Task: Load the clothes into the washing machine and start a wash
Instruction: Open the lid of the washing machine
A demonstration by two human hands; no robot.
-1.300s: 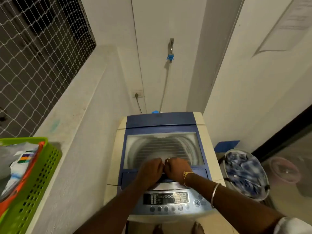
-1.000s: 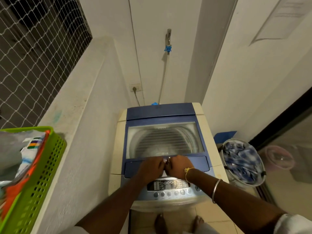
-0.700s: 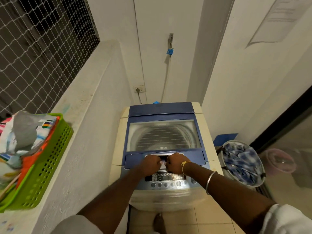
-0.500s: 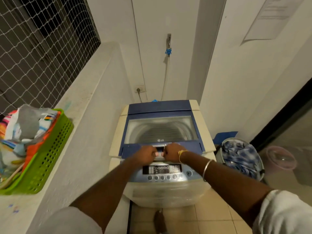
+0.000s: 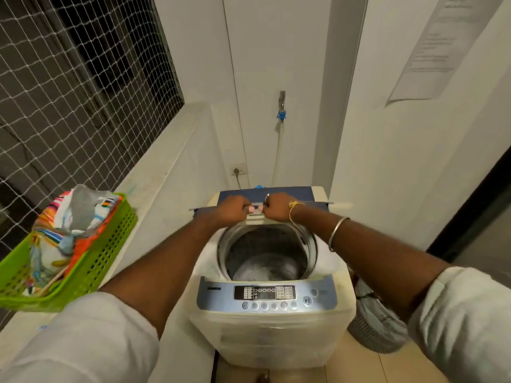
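A cream top-loading washing machine with a blue control panel stands in front of me. Its blue lid is lifted and folded back, seen edge-on. My left hand and my right hand both grip the lid's handle side by side. The steel drum lies open below them, and I cannot tell what is at its bottom. Colourful clothes fill a green basket on the ledge at my left.
A white ledge runs along the left under a netted window. A tap with a hose and a wall socket are behind the machine. A bucket stands on the floor to its right, beside a dark door frame.
Both hands have pulled the lid up from flat and shut to folded back. The drum, earlier seen only through the lid's window, is now uncovered.
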